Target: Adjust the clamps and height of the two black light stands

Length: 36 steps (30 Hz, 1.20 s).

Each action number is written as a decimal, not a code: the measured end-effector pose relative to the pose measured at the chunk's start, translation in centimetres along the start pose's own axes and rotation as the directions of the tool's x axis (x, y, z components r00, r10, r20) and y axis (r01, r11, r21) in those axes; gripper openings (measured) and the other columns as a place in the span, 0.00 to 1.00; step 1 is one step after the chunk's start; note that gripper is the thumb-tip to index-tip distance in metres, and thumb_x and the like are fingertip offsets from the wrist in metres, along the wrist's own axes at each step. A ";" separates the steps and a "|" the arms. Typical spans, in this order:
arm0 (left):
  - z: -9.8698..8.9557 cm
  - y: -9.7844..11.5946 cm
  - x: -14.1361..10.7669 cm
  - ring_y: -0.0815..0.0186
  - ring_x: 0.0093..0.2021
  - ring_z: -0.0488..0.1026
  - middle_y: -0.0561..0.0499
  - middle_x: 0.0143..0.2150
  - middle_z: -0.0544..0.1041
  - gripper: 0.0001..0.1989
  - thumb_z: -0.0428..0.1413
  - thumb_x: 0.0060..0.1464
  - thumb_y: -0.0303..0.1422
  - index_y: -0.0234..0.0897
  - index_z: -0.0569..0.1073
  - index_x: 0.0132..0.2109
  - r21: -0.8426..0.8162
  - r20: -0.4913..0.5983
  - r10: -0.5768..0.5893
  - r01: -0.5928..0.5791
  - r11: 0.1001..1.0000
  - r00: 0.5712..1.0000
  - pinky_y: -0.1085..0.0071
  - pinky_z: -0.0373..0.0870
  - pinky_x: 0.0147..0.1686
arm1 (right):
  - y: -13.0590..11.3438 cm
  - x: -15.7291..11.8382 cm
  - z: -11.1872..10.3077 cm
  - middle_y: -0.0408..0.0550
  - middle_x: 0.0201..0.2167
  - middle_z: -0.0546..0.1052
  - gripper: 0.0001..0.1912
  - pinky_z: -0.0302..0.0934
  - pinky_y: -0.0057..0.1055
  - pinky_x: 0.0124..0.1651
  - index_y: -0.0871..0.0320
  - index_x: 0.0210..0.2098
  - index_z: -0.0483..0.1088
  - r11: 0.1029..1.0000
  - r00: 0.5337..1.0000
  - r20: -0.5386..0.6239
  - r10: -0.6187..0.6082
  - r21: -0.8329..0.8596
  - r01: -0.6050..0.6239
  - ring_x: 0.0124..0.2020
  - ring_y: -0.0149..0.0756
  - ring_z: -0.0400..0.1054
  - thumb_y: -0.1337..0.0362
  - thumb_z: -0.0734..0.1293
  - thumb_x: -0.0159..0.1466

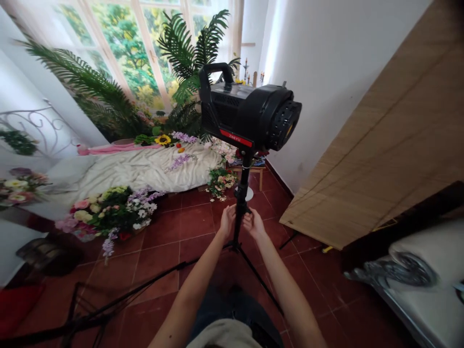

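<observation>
A black studio light (pixel 239 113) with a red label sits on top of a black light stand (pixel 238 227) in front of me. Its round front faces right, and a carry handle rises at the back left. My left hand (pixel 227 221) is at the left side of the stand's pole, fingers curled toward a collar there. On the other side my right hand (pixel 253 222) has its fingers bent at a knob or clamp on the same collar. The pole partly hides the fingertips. Below, the stand's legs spread over the floor.
A low bed (pixel 145 166) with a cream cover and flowers lies under the window. A flower arrangement (pixel 108 212) is at the left. On the right lean a bamboo panel (pixel 362 130) and a silver-framed seat (pixel 406 270). Another black stand (pixel 119 304) crosses the red tiles (pixel 159 261).
</observation>
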<state>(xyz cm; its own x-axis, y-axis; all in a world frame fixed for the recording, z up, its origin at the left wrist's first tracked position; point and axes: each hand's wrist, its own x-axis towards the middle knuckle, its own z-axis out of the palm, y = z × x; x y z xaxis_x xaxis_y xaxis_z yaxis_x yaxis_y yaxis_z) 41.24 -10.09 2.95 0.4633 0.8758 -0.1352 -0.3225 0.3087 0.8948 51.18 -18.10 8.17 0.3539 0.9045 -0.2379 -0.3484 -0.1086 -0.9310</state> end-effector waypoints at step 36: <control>-46.1 28.7 -57.9 0.51 0.62 0.57 0.40 0.58 0.67 0.44 0.35 0.51 0.61 0.29 0.68 0.56 -0.341 -0.598 0.279 -0.553 0.760 0.751 0.61 0.52 0.60 | 24.1 -35.6 64.8 0.51 0.34 0.75 0.22 0.65 0.35 0.40 0.59 0.39 0.72 0.924 0.441 0.897 -0.024 -0.149 0.353 0.37 0.40 0.69 0.47 0.64 0.58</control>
<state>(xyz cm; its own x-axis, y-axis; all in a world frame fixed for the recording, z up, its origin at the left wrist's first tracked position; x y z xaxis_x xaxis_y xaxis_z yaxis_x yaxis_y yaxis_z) -32.91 -34.87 16.81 -0.2354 0.9661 -0.1064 -0.7830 -0.1236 0.6096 -26.07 -26.17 12.14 -0.6140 0.7717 0.1658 -0.0680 0.1575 -0.9852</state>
